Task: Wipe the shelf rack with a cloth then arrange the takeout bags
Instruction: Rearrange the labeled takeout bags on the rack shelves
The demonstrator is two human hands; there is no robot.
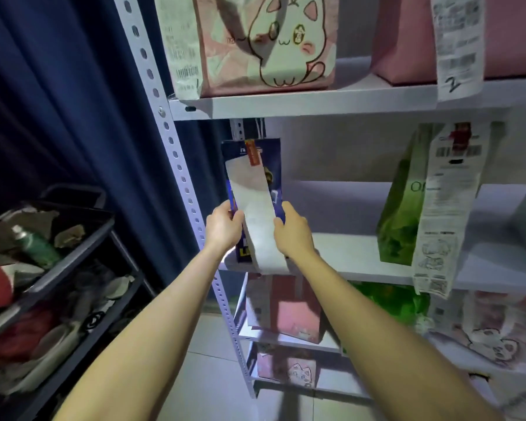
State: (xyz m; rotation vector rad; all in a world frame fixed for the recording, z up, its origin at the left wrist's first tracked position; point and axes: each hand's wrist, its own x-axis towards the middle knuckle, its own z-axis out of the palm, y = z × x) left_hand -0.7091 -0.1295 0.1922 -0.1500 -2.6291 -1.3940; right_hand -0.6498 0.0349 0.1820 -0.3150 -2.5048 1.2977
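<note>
A dark blue takeout bag (271, 159) with a long white receipt (254, 208) hanging down its front stands at the left end of the middle shelf (362, 256) of a white metal rack. My left hand (223, 226) grips the bag's left edge. My right hand (292, 229) grips its right edge, with the thumb on the receipt. A green bag (404, 208) with a receipt stands further right on the same shelf. No cloth is in view.
The top shelf (316, 98) carries a pink cat bag (274, 44) and another pink bag (407, 38). Lower shelves hold pink bags (289, 314) and a green one (389, 302). A black cart (58, 268) full of rubbish stands to the left, before a dark blue curtain (58, 101).
</note>
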